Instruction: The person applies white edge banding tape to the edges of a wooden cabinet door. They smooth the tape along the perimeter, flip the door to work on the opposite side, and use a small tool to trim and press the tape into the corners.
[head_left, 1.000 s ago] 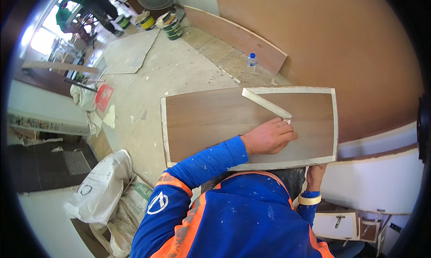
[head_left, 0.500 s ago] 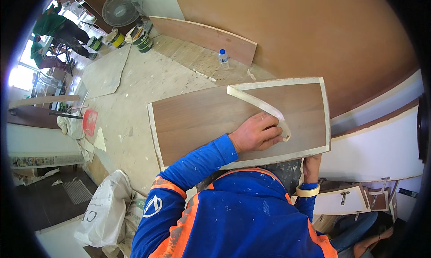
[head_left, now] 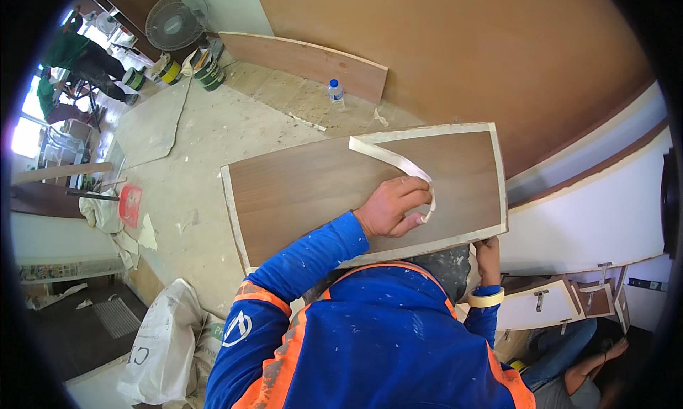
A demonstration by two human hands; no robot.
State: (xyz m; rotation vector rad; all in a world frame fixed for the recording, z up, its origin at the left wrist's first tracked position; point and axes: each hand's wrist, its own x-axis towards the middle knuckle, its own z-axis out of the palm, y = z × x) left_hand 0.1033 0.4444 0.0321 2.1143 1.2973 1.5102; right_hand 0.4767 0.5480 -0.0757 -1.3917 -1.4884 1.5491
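Across my lap a brown wood-grain panel (head_left: 299,195) lies tilted, with pale masking tape along its edges. My left hand (head_left: 391,206) is over its middle, pinching a loose strip of masking tape (head_left: 390,156). That strip curves from the panel's far edge into my fingers, its end curling by the thumb. Along the far edge, tape lies flat to the right of where the strip comes up. At the near right corner my right hand (head_left: 488,256) grips the panel's edge, its fingers partly hidden beneath. A roll of masking tape (head_left: 486,298) rings my right wrist.
A plastic bottle (head_left: 336,94) stands on the dusty floor beyond the panel, before a leaning board (head_left: 306,64). Paint buckets (head_left: 208,71) and a fan (head_left: 176,21) are farther back. A white sack (head_left: 162,341) sits at left; another person's arm (head_left: 594,365) shows lower right.
My left thumb has moved away from the fingertips, and the strip's held end now curls in a loop. The whole view has shifted slightly, with the scene sliding left.
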